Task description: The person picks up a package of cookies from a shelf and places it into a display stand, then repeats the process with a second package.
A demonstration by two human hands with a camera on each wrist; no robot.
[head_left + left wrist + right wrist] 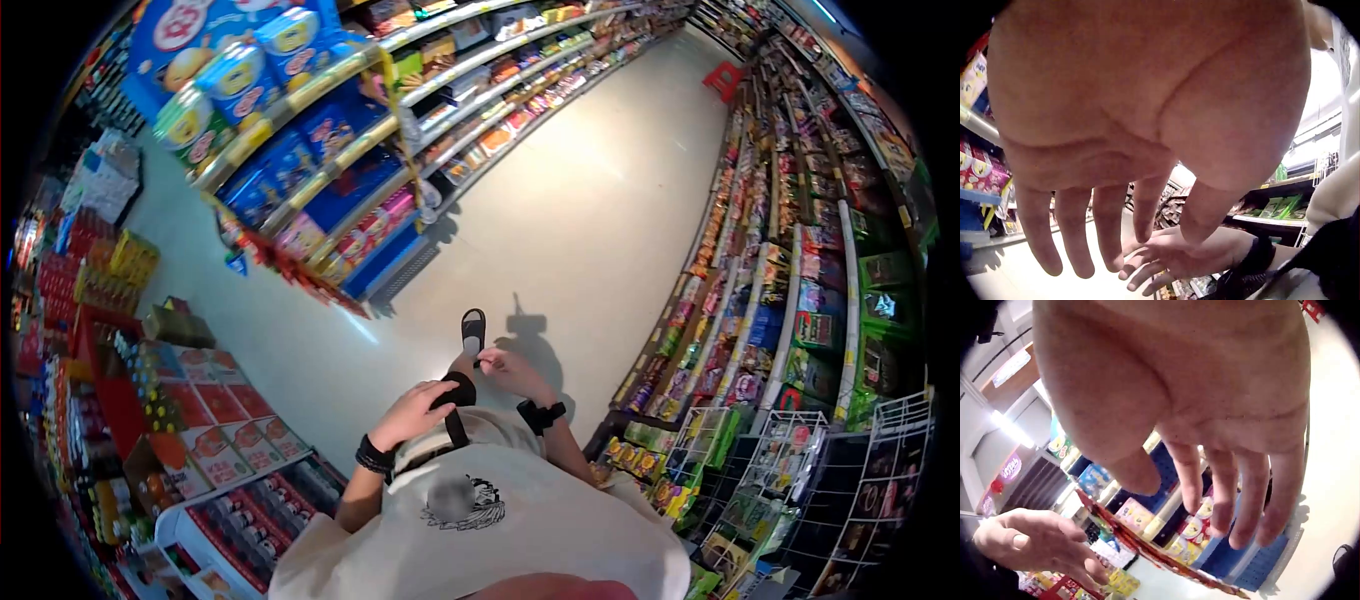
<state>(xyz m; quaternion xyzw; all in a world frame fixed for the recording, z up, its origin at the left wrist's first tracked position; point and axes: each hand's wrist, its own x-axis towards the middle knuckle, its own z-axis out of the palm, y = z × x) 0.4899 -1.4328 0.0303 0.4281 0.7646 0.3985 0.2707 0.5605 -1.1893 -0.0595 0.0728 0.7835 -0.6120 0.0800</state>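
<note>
Between shelves (330, 160) stacked with blue boxes (285, 165) — labels too blurred to read — both hands sit at the waist. Left hand (415, 412) touches the black strap (458, 392), grip apart, fingers straight. Right hand (510, 372) is just beside it, grip loose and holding nothing. Wire racks (800, 470) carry packets.

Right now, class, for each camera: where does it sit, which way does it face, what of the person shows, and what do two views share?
Head: worn on the head, facing down at the aisle floor between shelves; shows shirt, left hand, right hand, one foot.
Left wrist: at that wrist, facing along the palm; right hand beyond.
Right wrist: same; left hand beyond.
Shared: both hands.
</note>
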